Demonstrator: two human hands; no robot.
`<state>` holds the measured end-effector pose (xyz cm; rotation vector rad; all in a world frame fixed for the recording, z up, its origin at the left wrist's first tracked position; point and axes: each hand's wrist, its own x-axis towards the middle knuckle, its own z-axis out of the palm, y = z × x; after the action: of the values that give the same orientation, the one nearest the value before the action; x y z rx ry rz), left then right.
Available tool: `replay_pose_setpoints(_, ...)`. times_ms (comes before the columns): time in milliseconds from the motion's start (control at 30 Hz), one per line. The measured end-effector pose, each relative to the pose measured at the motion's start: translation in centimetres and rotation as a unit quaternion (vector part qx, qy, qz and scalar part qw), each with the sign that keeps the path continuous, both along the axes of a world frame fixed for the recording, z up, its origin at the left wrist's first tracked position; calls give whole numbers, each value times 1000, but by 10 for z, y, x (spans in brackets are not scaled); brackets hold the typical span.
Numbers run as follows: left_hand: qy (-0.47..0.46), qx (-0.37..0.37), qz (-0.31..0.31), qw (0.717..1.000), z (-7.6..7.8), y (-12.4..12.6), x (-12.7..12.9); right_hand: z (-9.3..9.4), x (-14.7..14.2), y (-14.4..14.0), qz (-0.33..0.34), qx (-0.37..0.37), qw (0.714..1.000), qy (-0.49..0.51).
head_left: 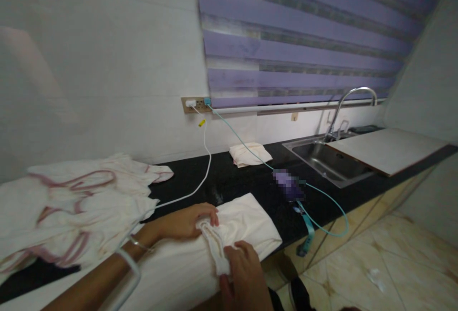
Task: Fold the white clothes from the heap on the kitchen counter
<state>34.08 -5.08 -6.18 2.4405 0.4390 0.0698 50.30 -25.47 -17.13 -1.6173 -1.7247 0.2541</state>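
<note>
The cream cloth point(246, 227) lies flat on the black tabletop point(229, 177) at its near edge. The left hand point(188, 222) reaches in from the left, palm down, its grip closed on the cloth's bunched hem. The right hand point(243, 273) rises from below, fingers curled, pinching the same hem. A pink-trimmed garment point(78, 201) lies at the left.
</note>
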Motion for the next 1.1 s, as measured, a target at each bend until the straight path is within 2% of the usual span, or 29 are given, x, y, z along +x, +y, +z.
replay_pose_setpoints(67, 5, 36, -6, 999, 2, -2, -5, -2, 0, -1, 8, -21, 1000, -17)
replay_pose_setpoints(133, -8, 64, 17, 998, 0, -5, -8, -6, -4, -1, 18, -32, 998, -41)
replay_pose_setpoints(200, -40, 92, 89, 991, -5, -13, -7, -15, -11, 2, 13, -30, 997, -73)
replay_pose_setpoints(267, -76, 131, 176, 973, -15, -27, -3, -24, -17, 5, -3, -22, 994, -110)
replay_pose_setpoints(367, -96, 204, 251, 941, -40, -52, 2, -23, -17, 7, 25, -22, 988, -148)
replay_pose_setpoints(433, -80, 260, 274, 923, -63, -66, 2, -4, -10, 5, 63, -47, 987, -138)
replay_pose_setpoints(500, -46, 309, 292, 904, -88, -76, 1, 28, 2, 4, 85, -71, 990, -86)
replay_pose_setpoints(567, -7, 345, 324, 881, -106, -82, -1, 59, 15, 9, 53, -50, 997, -15)
replay_pose_setpoints(633, 18, 369, 337, 866, -116, -85, 0, 78, 27, 23, 40, -9, 999, 19)
replay_pose_setpoints(667, 24, 376, 331, 865, -117, -84, 0, 81, 32, 33, 40, 10, 999, 19)
replay_pose_setpoints(733, 27, 381, 306, 872, -116, -81, 2, 75, 39, 55, 24, 34, 999, 6)
replay_pose_setpoints(867, 22, 384, 267, 884, -106, -65, 7, 39, 47, 85, 19, 11, 996, -83)
replay_pose_setpoints(967, 8, 383, 235, 894, -101, -50, 15, 23, 55, 89, -4, -19, 989, -144)
replay_pose_setpoints(1100, -9, 360, 199, 911, -95, -36, 33, 21, 77, 87, -17, -31, 983, -178)
